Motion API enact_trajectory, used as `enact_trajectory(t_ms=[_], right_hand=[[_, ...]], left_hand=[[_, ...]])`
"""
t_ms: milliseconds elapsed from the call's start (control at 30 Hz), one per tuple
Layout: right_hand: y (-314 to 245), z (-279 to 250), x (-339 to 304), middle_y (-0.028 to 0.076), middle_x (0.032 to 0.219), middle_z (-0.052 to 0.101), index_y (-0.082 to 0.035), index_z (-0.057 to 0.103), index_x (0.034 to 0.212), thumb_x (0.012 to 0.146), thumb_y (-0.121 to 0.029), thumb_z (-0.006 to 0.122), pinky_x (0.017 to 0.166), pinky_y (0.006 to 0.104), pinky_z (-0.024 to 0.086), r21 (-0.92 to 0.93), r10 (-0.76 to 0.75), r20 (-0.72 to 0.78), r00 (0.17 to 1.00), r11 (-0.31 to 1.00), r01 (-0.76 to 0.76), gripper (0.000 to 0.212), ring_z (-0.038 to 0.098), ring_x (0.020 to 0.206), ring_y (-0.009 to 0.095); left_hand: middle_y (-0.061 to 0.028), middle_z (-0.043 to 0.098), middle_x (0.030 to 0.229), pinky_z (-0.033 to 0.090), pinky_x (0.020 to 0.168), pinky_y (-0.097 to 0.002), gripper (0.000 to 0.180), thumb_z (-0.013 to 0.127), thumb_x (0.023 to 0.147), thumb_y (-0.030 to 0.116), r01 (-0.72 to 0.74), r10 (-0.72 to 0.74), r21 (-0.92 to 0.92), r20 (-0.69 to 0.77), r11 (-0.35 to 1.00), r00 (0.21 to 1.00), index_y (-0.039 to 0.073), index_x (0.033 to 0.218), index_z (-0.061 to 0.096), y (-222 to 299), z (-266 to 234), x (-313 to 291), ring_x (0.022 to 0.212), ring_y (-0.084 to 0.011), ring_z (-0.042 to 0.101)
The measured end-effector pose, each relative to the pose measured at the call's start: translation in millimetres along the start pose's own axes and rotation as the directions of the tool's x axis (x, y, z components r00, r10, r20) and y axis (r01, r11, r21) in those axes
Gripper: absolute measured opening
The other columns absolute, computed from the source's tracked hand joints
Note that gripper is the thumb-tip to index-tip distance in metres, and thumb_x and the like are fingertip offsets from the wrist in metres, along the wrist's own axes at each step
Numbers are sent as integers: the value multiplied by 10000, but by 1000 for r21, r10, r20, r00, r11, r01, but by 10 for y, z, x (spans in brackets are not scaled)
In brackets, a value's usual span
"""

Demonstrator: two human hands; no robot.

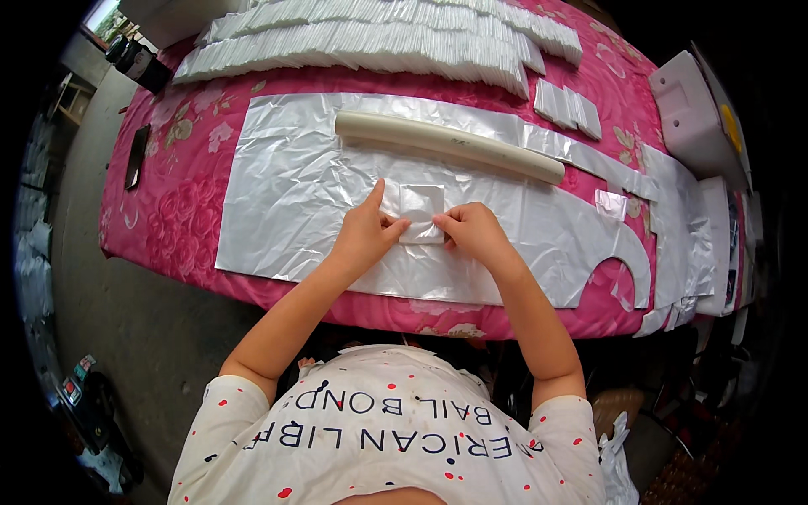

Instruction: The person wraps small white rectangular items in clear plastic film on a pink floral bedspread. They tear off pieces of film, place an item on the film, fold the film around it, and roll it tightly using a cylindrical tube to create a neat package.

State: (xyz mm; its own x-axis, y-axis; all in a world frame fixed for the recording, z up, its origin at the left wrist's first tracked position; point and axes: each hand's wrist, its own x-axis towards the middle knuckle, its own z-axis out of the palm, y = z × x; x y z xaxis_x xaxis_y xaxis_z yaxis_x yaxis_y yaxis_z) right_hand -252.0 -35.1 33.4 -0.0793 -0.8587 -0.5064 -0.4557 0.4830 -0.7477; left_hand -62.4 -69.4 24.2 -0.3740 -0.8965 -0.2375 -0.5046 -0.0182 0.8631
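A small square folded packet of shiny whitish film (423, 202) lies flat in front of me. My left hand (362, 231) pinches its lower left edge between thumb and fingers, with the index finger raised and pointing away. At the lower right edge, my right hand (481, 236) pinches the same packet. Beneath both hands spreads a thin silvery-white plastic sheet (286, 194), wrinkled, shaped like a disposable apron with curved cut-outs and strap-like strips to the right. Across it, beyond the packet, rests a long beige tube (446, 145).
Rows of thin white folded packets (362, 55) line the far side of the pink flowered tablecloth (185, 219). A smaller stack (568, 108) and a shiny square (611, 204) lie right. White foam boxes (694, 118) stand far right; a phone (136, 157) and dark jar (139, 63) sit left.
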Motion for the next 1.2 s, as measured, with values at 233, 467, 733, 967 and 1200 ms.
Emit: enact_trajectory(t_ms=[233,467,733,967,1200], right_hand=[[-26,-59,122,53,589,587,19,632,684,821,-242,624,454,238,391,89,97,87,992,991,-105,295,581,508,124],[-66,-102,181,98,612,617,28,632,665,792,-235,635,494,280,460,26,118,127,985,992,-123,292,627,547,167],[-119,-39,-39,91,640,618,-7,626,713,695,-208,699,513,302,453,-251,14,6,1000,968,-12,215,617,567,180],[-131,141,-260,126,871,612,-32,578,862,666,-185,716,756,353,456,-733,-572,-200,796,626,266,284,593,837,254],[-9,596,238,223,1413,288,-17,374,1330,876,-401,494,1093,445,172,-639,-711,23,702,529,558,607,233,1333,343]], left_hand=[[-162,547,1082,474,759,-305,615,672,761,142,-397,449,412,-33,820,893,-58,1275,398,-44,88,-112,953,-244,574],[-232,277,1404,183,1086,-448,864,624,747,445,-540,585,597,141,593,799,-78,1343,281,-97,402,-15,1330,-348,233],[-245,142,1458,53,1117,-453,1104,581,692,632,-507,499,625,208,594,841,-103,1380,129,-166,448,49,1379,-348,91],[-258,74,1462,65,1100,-484,1018,638,730,481,-543,612,488,23,684,791,-55,1403,93,-230,350,-98,1370,-380,55],[-133,635,1023,497,803,-279,266,472,935,126,324,-100,-576,385,750,917,-55,1087,593,-595,-173,-1144,907,-171,614]])
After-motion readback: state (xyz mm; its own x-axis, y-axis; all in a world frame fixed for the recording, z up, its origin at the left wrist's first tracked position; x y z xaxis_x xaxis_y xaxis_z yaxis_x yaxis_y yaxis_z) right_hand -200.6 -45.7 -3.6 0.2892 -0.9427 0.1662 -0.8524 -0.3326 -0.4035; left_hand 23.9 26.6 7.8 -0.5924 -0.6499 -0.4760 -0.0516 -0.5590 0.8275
